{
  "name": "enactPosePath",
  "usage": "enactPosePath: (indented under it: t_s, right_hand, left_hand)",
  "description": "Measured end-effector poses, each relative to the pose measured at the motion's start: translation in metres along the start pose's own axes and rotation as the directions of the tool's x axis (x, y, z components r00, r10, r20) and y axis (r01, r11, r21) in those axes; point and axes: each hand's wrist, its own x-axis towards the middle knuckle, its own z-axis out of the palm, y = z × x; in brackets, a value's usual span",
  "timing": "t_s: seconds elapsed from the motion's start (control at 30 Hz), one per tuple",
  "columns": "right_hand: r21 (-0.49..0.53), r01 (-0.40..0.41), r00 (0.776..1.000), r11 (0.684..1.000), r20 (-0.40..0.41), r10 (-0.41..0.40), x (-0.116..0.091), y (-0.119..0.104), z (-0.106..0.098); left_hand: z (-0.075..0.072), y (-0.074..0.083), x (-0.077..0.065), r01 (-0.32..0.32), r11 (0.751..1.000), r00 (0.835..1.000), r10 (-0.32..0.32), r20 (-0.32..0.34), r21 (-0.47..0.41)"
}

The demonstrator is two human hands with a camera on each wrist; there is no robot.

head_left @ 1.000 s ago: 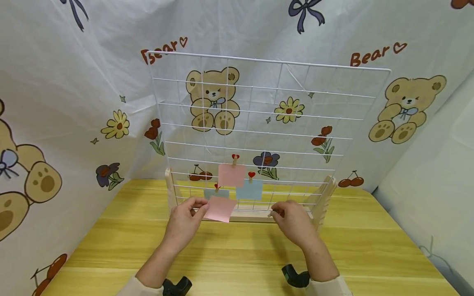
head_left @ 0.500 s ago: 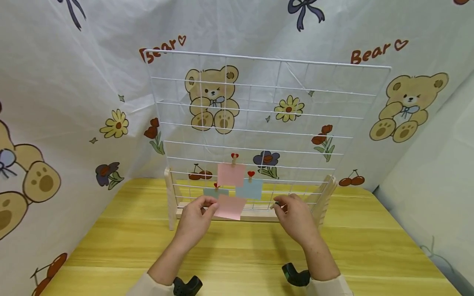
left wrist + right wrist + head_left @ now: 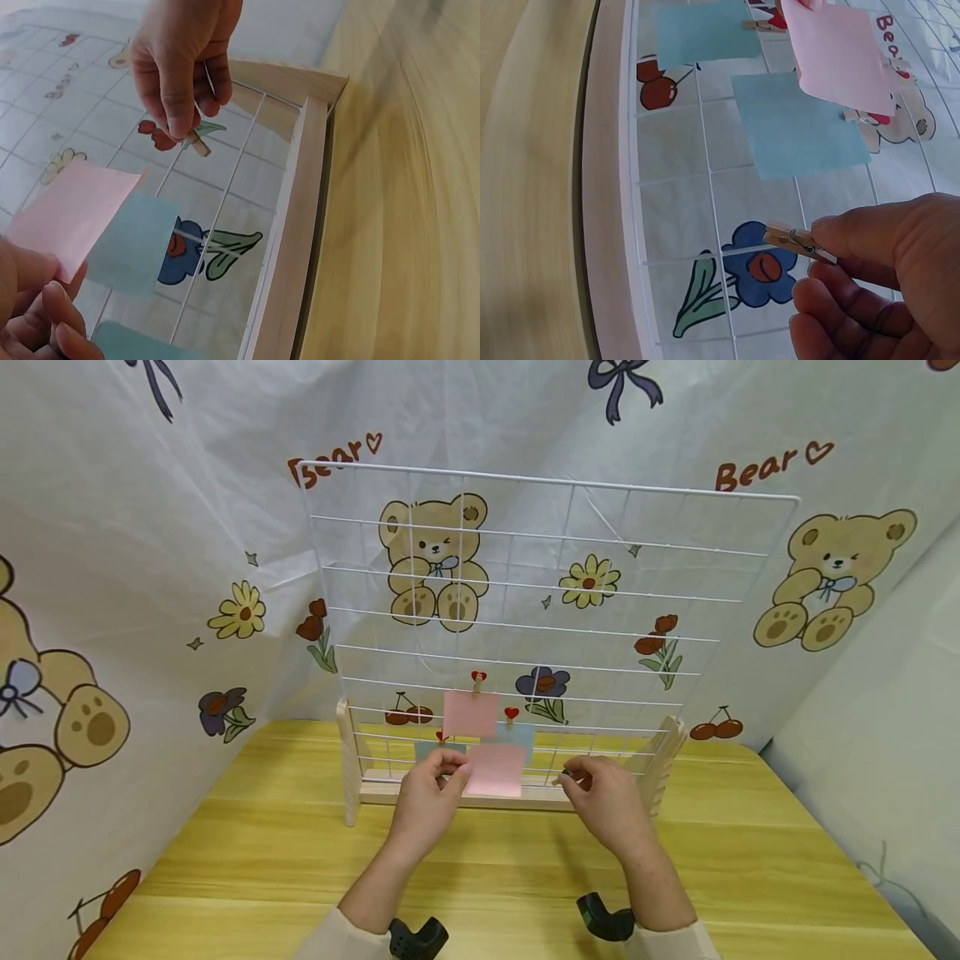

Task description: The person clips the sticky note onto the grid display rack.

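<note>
My left hand (image 3: 427,803) pinches a pink paper note (image 3: 497,770) by its left edge, in front of a white wire grid panel (image 3: 551,481). My right hand (image 3: 611,806), a little to the right, holds a small wooden clothespin (image 3: 799,241) between thumb and fingers. The clothespin looks closed in the right wrist view. Behind the held note, another pink note (image 3: 470,714) hangs from a heart-topped clip. A blue note (image 3: 525,737) hangs at its lower right, partly covered. A second blue note (image 3: 429,749) hangs lower left, partly behind my left hand.
A wooden stand (image 3: 347,768) carries the grid on a yellow wood-grain table (image 3: 262,860). Behind it hangs a white cloth (image 3: 262,510) printed with bears and flowers. Black wrist devices (image 3: 603,918) sit below both hands.
My left hand has moved right with the pink note, which now overlaps the right blue note and sits closer to the clothespin. My right hand has barely moved.
</note>
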Motion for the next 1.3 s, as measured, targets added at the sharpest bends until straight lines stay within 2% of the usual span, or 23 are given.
enactPosePath:
  t_s: [0.23,0.63,1.03,1.3]
  right_hand:
    - [-0.001,-0.02,1.0,1.0,-0.024,0.02,0.001,0.006,-0.008]
    - [-0.001,-0.071,0.996,0.998,-0.057,0.07,0.0,0.011,-0.016]
    - [-0.002,-0.077,0.994,0.997,-0.075,0.077,0.001,0.012,-0.018]
    - [0.003,-0.077,0.993,0.997,-0.095,0.077,0.001,0.013,-0.017]
  left_hand:
    - [0.016,0.005,0.001,-0.002,0.998,1.0,0.003,0.003,-0.057]
    - [0.042,0.012,0.002,-0.004,0.997,1.0,0.002,-0.022,-0.072]
    - [0.052,0.015,0.005,-0.016,0.999,0.999,0.013,-0.052,-0.05]
    - [0.058,0.016,0.007,-0.01,0.997,0.999,0.006,-0.053,-0.072]
